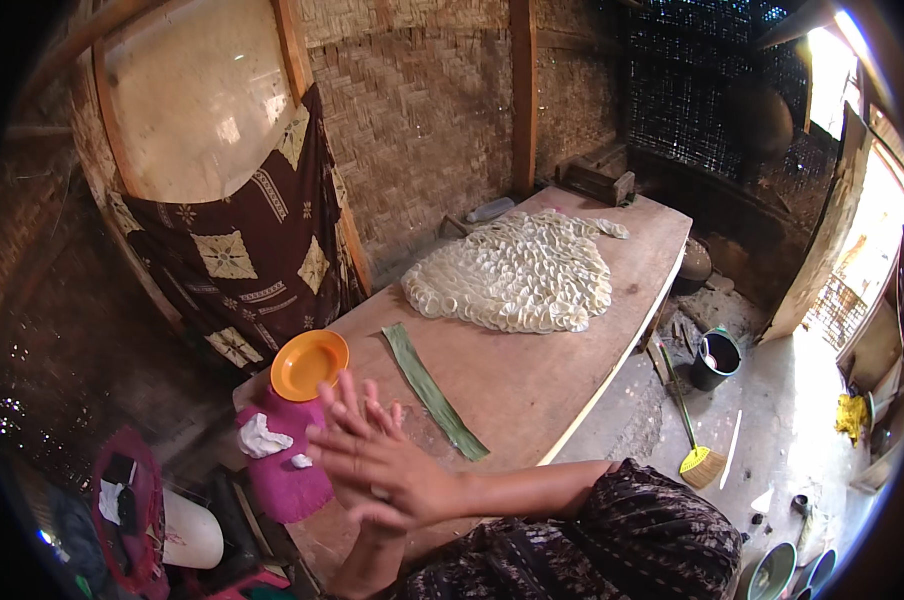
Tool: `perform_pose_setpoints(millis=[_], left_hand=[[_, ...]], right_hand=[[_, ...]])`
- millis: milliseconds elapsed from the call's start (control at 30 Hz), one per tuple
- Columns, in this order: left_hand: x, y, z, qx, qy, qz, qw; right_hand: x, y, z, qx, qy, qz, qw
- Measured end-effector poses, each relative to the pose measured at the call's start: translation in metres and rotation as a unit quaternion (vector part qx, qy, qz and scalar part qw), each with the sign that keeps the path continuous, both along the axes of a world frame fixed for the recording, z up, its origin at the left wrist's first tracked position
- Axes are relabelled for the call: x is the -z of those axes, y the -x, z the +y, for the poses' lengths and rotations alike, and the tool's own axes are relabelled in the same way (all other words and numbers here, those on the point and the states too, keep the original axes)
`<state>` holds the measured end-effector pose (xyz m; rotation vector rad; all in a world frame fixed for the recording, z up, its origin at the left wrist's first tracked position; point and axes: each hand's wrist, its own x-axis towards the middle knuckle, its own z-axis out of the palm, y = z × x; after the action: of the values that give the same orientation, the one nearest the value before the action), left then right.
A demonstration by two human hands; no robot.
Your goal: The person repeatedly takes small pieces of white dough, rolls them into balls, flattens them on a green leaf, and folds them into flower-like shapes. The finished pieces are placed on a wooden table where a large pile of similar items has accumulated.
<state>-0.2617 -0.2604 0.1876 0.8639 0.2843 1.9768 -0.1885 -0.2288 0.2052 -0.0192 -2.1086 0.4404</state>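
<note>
My right hand (417, 482) lies across my left hand (352, 495), palm against palm, over the near left end of the wooden table (532, 390). Fingers on both hands are stretched out, and nothing shows between them. Just beyond the fingertips stands an orange bowl (309, 366). Beside the hands, a magenta sheet or bag (292, 490) carries a white lump (263, 436) and a smaller white bit. A long strip of green leaf (430, 388) rests flat to the right. Farther off, many thin, pale round pieces (522, 270) overlap in a broad heap.
A wooden block-like object (597, 185) sits at the table's far end. Patterned brown cloth (242, 255) hangs at the left wall. On the floor to the right are a black bucket (715, 357) and a yellow broom (702, 463). A white container (190, 530) stands lower left.
</note>
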Motion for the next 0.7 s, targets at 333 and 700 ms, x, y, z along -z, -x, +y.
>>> perform_pose_setpoints(millis=[333, 700], left_hand=[[0.002, 0.010, 0.009, 0.109, 0.037, 0.099, 0.988], [0.019, 0.012, 0.012, 0.063, -0.023, 0.043, 0.997]], right_hand=[[-0.009, 0.008, -0.005, 0.058, -0.036, -0.065, 0.996], [0.019, 0.015, 0.028, 0.031, -0.076, -0.142, 0.986]])
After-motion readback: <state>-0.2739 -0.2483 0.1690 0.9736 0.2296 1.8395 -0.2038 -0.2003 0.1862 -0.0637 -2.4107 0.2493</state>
